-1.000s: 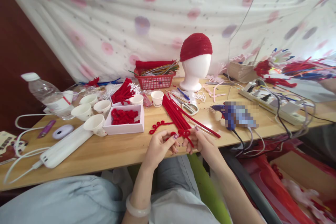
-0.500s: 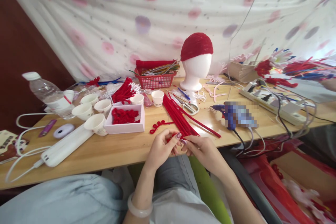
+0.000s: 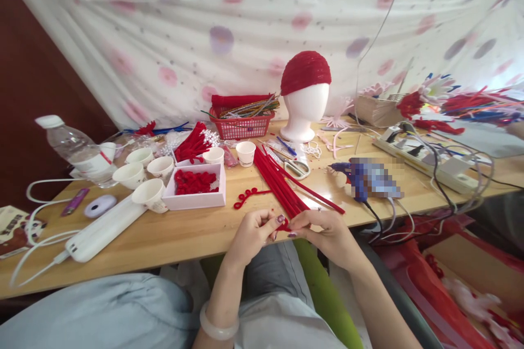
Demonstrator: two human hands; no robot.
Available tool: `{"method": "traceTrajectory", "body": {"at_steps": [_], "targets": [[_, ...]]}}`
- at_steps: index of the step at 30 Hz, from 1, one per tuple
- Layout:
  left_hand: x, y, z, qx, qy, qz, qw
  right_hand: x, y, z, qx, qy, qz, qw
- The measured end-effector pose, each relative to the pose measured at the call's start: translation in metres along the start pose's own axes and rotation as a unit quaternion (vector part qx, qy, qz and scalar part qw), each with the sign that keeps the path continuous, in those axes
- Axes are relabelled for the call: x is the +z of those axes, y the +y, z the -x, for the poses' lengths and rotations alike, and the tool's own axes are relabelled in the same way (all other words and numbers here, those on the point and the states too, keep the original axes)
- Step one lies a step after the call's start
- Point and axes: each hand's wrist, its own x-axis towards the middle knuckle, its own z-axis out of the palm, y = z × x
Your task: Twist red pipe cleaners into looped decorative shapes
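My left hand [image 3: 257, 235] and my right hand [image 3: 320, 232] meet above the table's front edge, fingers pinched on a short red pipe cleaner [image 3: 284, 226] that shows between the fingertips; most of it is hidden. Just beyond lies a bundle of long red pipe cleaners [image 3: 279, 180]. A red pipe cleaner bent into a row of loops [image 3: 246, 196] rests to the left of that bundle. Grey-handled scissors [image 3: 297, 169] lie behind it. The white box [image 3: 194, 200] on the left holds curled red pieces.
Paper cups [image 3: 149, 194], a water bottle [image 3: 77, 150] and a white power bank-like bar [image 3: 104, 229] stand left. A mannequin head [image 3: 303, 112] wears a red cap near a red basket [image 3: 241, 128]. Right are a blue glue gun [image 3: 360, 180] and a corded power strip [image 3: 426, 161].
My right hand has shifted slightly right, and its fingers have turned and drawn a little apart from my left hand's. The objects on the table stay where they were.
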Motion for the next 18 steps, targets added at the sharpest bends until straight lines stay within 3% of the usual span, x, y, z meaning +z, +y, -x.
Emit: {"method": "traceTrajectory", "body": {"at_steps": [5, 11, 18], "targets": [[0.006, 0.005, 0.003, -0.016, -0.043, -0.008, 0.999, -0.015, 0.002, 0.004, -0.048, -0.056, -0.014, 0.997], [0.008, 0.003, 0.001, -0.031, -0.060, -0.006, 0.998, -0.018, 0.002, 0.008, 0.018, -0.062, -0.012, 0.998], [0.006, 0.002, -0.001, -0.022, -0.050, -0.013, 0.998, -0.016, -0.002, 0.006, 0.015, -0.028, -0.017, 0.999]]}}
